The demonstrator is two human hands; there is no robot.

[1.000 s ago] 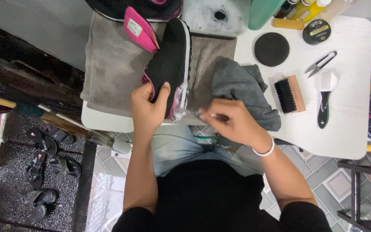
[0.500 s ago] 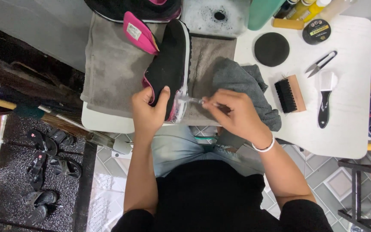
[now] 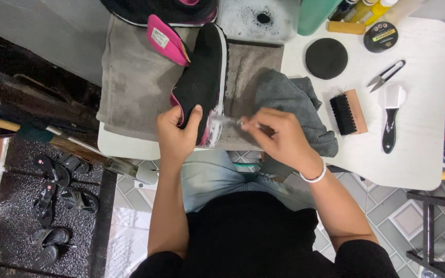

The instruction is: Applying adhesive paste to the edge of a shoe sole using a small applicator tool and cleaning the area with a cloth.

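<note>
A black slip-on shoe (image 3: 202, 77) with a pink lining lies on a grey towel (image 3: 135, 87) spread over the white table (image 3: 418, 144). My left hand (image 3: 177, 133) grips the shoe's heel. My right hand (image 3: 279, 138) pinches a strip of clear film (image 3: 221, 123) that stretches from the shoe's sole edge toward my fingers. A pink insole (image 3: 165, 39) lies on the towel beside the shoe's toe. A crumpled dark grey cloth (image 3: 294, 105) sits under and behind my right hand.
On the table to the right lie a wooden brush (image 3: 348, 111), a white-headed brush with a black handle (image 3: 390, 116), small snips (image 3: 386, 75), a round black pad (image 3: 326, 57), a tin (image 3: 380, 36) and bottles (image 3: 366, 10). Sandals (image 3: 57, 195) sit on the floor at left.
My right hand has drawn the clear film out from the shoe's sole edge, moving right and slightly up. My left hand has kept its grip on the heel.
</note>
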